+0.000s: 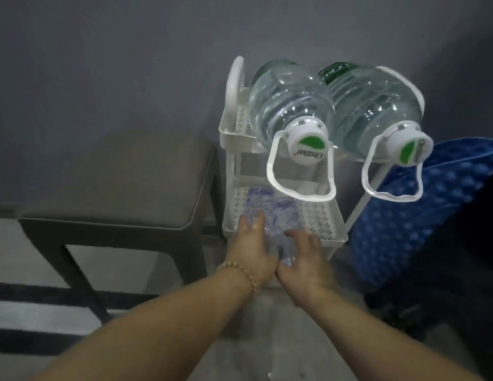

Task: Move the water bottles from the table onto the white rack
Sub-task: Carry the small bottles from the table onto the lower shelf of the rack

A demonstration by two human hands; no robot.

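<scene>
Clear bottle (270, 215) between both hands' grip.

Two large water bottles (290, 105) (377, 105) lie side by side on the white rack's (231, 127) top shelf, each with one white cap and one loop handle. On the lower shelf sit clear, blurred small bottles (270, 213), perhaps two. Two hands (253, 257) (306, 265) reach there. One beaded bracelet (240, 273), one dark stool (113, 188) at left, one blue dotted cushion (421, 215) at right.
</scene>
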